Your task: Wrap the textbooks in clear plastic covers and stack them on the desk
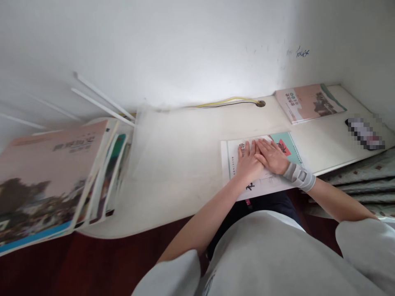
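Note:
A white and teal booklet [286, 146] lies flat near the front edge of the white desk [179, 164]. My left hand [247, 161] rests palm down on it, fingers stretched out. My right hand [271, 155] lies flat too, partly over the left one, and a grey wrist band [298, 176] sits on that wrist. Neither hand grips anything.
A pink-covered book [308, 102] lies at the back right by the wall. A blurred-out object [365, 133] sits at the desk's right edge. Several books and magazines [52, 181] lean at the left. A yellow cable [228, 101] runs into a desk hole [261, 103].

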Demonstrator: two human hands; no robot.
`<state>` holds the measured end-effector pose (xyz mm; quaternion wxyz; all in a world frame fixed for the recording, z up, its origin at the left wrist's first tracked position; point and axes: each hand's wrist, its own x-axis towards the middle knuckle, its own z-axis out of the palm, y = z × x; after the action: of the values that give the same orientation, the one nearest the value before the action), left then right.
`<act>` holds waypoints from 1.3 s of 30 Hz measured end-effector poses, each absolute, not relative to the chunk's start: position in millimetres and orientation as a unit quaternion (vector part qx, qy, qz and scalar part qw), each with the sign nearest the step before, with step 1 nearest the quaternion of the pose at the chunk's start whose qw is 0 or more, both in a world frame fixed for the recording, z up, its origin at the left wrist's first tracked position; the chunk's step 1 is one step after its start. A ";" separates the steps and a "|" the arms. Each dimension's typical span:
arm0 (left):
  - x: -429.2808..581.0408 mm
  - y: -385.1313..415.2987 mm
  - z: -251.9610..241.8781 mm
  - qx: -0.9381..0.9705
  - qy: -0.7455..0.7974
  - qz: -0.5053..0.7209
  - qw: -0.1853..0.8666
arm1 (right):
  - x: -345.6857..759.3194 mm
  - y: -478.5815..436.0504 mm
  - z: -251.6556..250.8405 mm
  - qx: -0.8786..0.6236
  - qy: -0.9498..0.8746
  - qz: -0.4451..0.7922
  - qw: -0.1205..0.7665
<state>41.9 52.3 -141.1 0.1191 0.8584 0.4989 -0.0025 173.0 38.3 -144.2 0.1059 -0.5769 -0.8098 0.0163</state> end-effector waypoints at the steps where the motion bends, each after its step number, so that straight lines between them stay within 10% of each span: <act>1: 36.8 54.1 -142.6 0.860 0.499 0.004 0.111 | 179.7 37.7 -146.2 -0.580 -0.809 0.014 0.095; 26: 4.1 75.1 -93.6 0.843 0.537 0.031 -0.014 | 225.2 53.0 -122.9 -0.644 -0.757 -0.066 0.088; 39: -31.5 -0.8 -152.4 0.854 0.519 0.030 0.029 | 231.7 -17.9 -153.8 -0.623 -0.777 -0.067 0.067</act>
<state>-31.5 -0.8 -152.4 0.0295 0.8538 0.5190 0.0303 231.7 -17.9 -153.8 0.0673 -0.6228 -0.7765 -0.0675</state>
